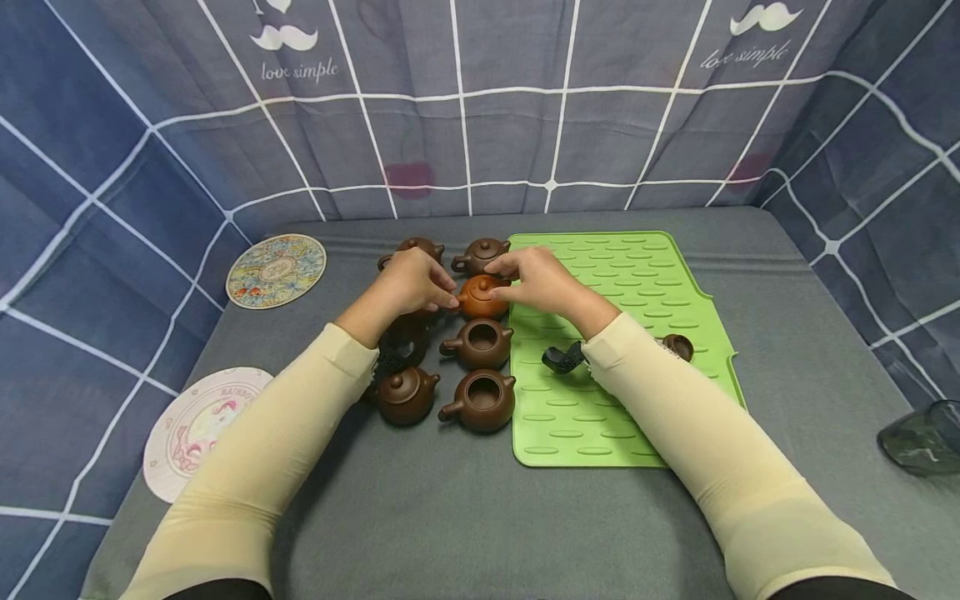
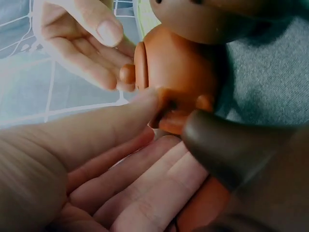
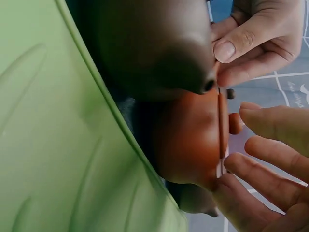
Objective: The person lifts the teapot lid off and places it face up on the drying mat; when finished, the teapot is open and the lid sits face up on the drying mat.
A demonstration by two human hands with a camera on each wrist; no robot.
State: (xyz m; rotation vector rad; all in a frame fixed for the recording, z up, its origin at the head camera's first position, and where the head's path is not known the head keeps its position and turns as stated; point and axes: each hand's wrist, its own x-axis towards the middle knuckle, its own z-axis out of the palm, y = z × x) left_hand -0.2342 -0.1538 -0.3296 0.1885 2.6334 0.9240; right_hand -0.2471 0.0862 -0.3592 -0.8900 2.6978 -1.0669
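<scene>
A reddish-orange teapot (image 1: pixel 480 297) with its lid on stands among dark brown teapots, beside the green mat (image 1: pixel 622 400). My left hand (image 1: pixel 412 287) pinches its handle between thumb and fingers, as the left wrist view shows close up. On the spout side is my right hand (image 1: pixel 542 279), fingers loosely extended around the lid knob (image 3: pixel 235 123), one fingertip right at the spout. Just in front sits a lidless brown teapot (image 1: pixel 481 343); behind is a lidded one (image 1: pixel 483 252). Part of another orange piece (image 2: pixel 205 205) shows below my left fingers, mostly hidden.
Toward me are a second lidless teapot (image 1: pixel 483 402) and a lidded one (image 1: pixel 406 396). A black curved piece (image 1: pixel 564 357) and a small brown cup (image 1: pixel 678 347) lie on the mat. Two round plates, one patterned (image 1: pixel 276 271), one pink (image 1: pixel 197 433), are left; a dark glass (image 1: pixel 922 437) stands right.
</scene>
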